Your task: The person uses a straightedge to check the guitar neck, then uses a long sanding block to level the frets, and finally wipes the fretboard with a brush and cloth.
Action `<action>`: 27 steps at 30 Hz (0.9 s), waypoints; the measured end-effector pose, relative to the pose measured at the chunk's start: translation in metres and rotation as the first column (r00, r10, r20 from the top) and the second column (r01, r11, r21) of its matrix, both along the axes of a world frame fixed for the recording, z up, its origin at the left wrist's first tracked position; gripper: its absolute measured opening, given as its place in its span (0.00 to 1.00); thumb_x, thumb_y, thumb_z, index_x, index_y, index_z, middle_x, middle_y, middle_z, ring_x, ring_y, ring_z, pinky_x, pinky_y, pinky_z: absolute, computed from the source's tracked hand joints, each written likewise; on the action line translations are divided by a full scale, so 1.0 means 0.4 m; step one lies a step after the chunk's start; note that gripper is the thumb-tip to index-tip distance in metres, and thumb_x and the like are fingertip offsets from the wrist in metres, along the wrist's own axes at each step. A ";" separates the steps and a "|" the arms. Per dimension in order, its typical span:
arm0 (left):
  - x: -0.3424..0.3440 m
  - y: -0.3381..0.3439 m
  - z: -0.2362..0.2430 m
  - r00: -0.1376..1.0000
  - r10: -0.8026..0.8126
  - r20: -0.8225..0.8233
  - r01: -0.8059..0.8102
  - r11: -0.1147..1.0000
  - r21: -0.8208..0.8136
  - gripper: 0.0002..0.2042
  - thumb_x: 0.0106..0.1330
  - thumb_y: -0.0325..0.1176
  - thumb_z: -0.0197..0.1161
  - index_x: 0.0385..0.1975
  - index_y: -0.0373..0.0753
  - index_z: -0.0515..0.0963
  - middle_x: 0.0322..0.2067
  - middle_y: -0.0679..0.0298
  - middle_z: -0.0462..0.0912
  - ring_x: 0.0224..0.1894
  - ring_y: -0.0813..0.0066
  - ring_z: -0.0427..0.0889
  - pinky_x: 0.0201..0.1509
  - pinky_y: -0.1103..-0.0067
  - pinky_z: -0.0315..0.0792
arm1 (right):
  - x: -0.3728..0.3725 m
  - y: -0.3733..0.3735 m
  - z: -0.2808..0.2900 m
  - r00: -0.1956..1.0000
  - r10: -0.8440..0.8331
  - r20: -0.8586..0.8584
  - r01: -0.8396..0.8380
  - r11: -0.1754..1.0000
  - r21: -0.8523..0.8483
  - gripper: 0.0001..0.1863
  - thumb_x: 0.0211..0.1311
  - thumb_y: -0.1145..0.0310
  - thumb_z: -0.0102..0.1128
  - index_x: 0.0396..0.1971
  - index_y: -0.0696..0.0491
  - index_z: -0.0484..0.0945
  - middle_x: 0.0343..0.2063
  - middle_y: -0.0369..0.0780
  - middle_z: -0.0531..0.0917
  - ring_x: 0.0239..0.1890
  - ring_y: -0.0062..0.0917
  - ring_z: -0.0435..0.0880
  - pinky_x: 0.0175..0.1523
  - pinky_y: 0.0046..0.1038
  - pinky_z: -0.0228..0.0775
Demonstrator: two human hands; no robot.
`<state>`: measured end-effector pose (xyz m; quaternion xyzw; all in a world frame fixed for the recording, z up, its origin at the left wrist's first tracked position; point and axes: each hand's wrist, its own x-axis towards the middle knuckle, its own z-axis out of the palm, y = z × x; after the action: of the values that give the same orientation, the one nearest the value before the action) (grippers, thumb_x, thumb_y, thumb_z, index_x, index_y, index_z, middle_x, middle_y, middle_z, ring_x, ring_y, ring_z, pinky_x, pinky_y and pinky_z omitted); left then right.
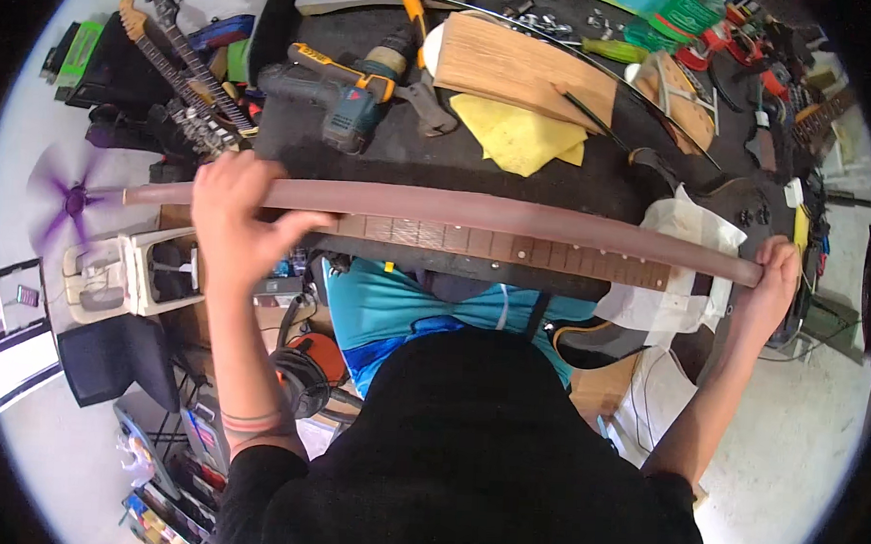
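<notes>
A long, narrow red-brown strip [477, 212] spans my two hands, lying lengthwise above a guitar fretboard [500, 247]. Near its left end my left hand [232, 205] is closed over it, thumb stretched along the near side toward the fretboard. My right hand [770, 287] grips the strip's right end, fingers wrapped around the tip. White paper [685, 229] covers part of the dark guitar body [598, 344] beside the fretboard's right end. Part of the fretboard is hidden beneath the strip; whether the two touch, I cannot tell.
Beyond the strip, the dark bench [295, 139] carries a cordless drill [351, 103], a yellow cloth [519, 135], a wooden board [522, 72] and a pencil [590, 115]. Guitar necks [177, 71] lean at the far left. A purple fan [74, 198] spins near the strip's left end.
</notes>
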<state>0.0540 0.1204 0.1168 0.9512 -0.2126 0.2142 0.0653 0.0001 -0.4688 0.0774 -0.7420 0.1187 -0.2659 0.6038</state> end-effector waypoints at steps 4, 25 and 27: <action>-0.026 0.089 0.008 0.999 0.051 0.010 -0.051 0.999 -0.012 0.34 0.42 0.70 0.76 0.26 0.40 0.79 0.26 0.62 0.77 0.34 0.54 0.77 0.42 0.64 0.67 | 0.002 0.076 0.014 0.983 0.184 -0.017 -0.184 0.973 -0.137 0.09 0.70 0.77 0.50 0.31 0.49 0.61 0.35 0.35 0.66 0.39 0.22 0.63 0.50 0.23 0.57; -0.025 0.005 -0.004 0.998 0.026 0.062 -0.022 0.998 -0.063 0.37 0.38 0.72 0.75 0.24 0.40 0.73 0.27 0.61 0.72 0.34 0.54 0.75 0.38 0.65 0.62 | -0.023 -0.037 0.010 0.997 0.046 -0.066 -0.060 0.970 -0.238 0.11 0.79 0.74 0.47 0.31 0.50 0.62 0.34 0.34 0.67 0.37 0.20 0.64 0.46 0.21 0.56; -0.028 -0.106 -0.006 0.999 -0.010 0.037 0.013 0.997 -0.070 0.35 0.40 0.70 0.77 0.25 0.40 0.74 0.27 0.61 0.72 0.34 0.55 0.76 0.39 0.65 0.64 | -0.039 -0.215 -0.015 0.999 0.005 -0.042 -0.013 0.979 -0.203 0.11 0.78 0.76 0.47 0.32 0.50 0.62 0.34 0.34 0.68 0.37 0.20 0.64 0.46 0.23 0.58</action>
<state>0.0427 0.0781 0.1145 0.9430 -0.2116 0.2382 0.0960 -0.0153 -0.5547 0.0714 -0.8057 0.1000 -0.2585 0.5235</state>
